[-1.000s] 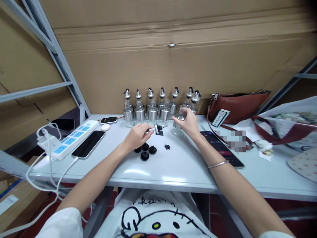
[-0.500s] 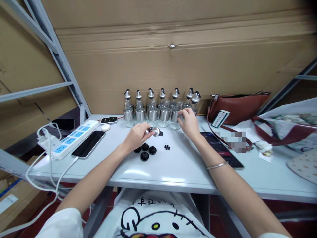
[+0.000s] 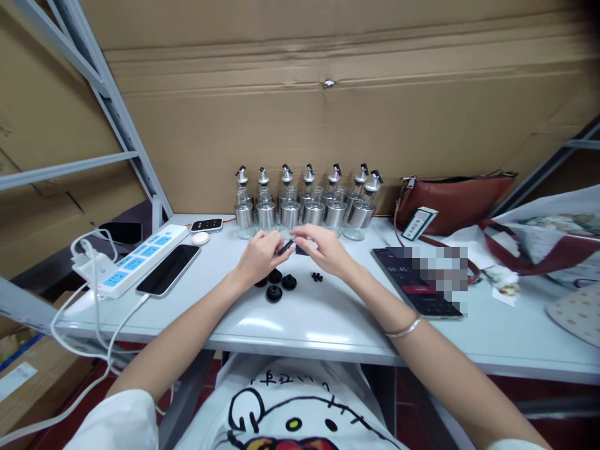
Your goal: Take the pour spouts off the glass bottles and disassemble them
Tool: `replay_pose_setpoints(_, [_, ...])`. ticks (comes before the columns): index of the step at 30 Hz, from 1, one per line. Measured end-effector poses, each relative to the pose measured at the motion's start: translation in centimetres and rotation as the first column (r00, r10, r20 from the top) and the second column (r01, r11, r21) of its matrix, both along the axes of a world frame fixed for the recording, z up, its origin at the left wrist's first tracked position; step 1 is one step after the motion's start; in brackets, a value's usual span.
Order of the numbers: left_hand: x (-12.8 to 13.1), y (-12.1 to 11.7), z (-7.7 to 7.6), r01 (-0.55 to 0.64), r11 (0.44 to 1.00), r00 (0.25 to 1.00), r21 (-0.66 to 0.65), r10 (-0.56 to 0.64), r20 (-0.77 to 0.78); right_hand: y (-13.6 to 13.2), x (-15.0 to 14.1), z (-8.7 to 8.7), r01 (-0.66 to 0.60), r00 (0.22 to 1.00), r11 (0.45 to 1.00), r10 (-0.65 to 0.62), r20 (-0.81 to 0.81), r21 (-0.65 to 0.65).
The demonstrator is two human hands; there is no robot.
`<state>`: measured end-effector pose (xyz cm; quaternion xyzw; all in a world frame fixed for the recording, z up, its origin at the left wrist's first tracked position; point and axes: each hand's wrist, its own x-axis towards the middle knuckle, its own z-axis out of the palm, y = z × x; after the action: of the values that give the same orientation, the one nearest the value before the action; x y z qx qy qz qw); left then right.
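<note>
- Our left hand (image 3: 257,257) keeps a narrow grip, thumb and fingers pinching a slim dark piece (image 3: 285,247) that juts toward one to two o'clock.
- Our right hand (image 3: 328,250) lies at three o'clock, fingertips just beside the piece; we cannot tell whether they touch or hold it.
- Also at three, black parts (image 3: 302,250) show, partly hidden by our right hand.
- Near, at six to seven, sit black caps (image 3: 274,293); at four, small black bits (image 3: 317,277).
- From ten to two, metal-banded glass bottles (image 3: 290,214) bound our reach.
- At six, bare table (image 3: 300,312) runs from the caps to its front edge (image 3: 309,350).
</note>
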<state>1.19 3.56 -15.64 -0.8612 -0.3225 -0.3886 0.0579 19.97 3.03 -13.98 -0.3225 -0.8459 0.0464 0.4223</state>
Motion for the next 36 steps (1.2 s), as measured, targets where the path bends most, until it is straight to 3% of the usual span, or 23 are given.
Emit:
replay_pose_setpoints(5, [-0.1, 0.0, 0.1, 0.032, 0.999, 0.999, 0.005, -0.031, -0.021, 0.0, -1.0, -0.6, -0.139, 0.982, 0.933, 0.086, -0.168, -0.332])
replay_pose_setpoints(8, [-0.1, -0.1, 0.1, 0.069, 0.997, 0.997, -0.040, -0.071, -0.033, 0.4, -0.8, -0.7, -0.222, 0.941, 0.897, 0.095, -0.324, -0.382])
replay_pose_setpoints(11, [-0.1, 0.0, -0.1, 0.072, 0.991, 0.994, -0.114, -0.081, -0.078, 0.6, -0.6, -0.8, -0.235, 0.931, 0.888, 0.088, -0.355, -0.396])
replay_pose_setpoints(14, [0.0, 0.1, -0.3, 0.029, 0.993, 0.992, -0.112, -0.042, -0.120, 0.5, -0.5, -1.0, -0.115, 0.963, 0.941, 0.027, -0.268, -0.317])
replay_pose_setpoints(17, [0.1, 0.2, -0.4, 0.010, 0.996, 0.991, -0.094, -0.022, -0.133, 0.3, -0.4, -1.0, 0.070, 0.993, 0.993, -0.078, -0.088, -0.090])
replay_pose_setpoints(21, [0.3, 0.0, -0.3, 0.007, 0.993, 0.986, -0.115, -0.027, -0.167, 0.1, -0.1, -0.8, 0.164, 0.979, 0.969, -0.183, 0.089, 0.183])
replay_pose_setpoints(27, [0.4, -0.2, -0.1, 0.022, 0.979, 0.985, -0.204, -0.056, -0.166, 0.3, 0.1, -0.9, 0.151, 0.957, 0.908, -0.233, 0.172, 0.391])
replay_pose_setpoints(32, [0.5, -0.3, 0.2, 0.061, 0.952, 0.992, -0.299, -0.090, -0.084, 0.7, -0.1, -1.1, 0.144, 0.965, 0.915, -0.214, 0.150, 0.376])
replay_pose_setpoints(36, [0.5, -0.3, 0.1, 0.098, 0.951, 0.977, -0.294, -0.148, -0.154, 0.6, 0.3, -0.7, 0.216, 0.975, 0.964, -0.205, -0.083, 0.156])
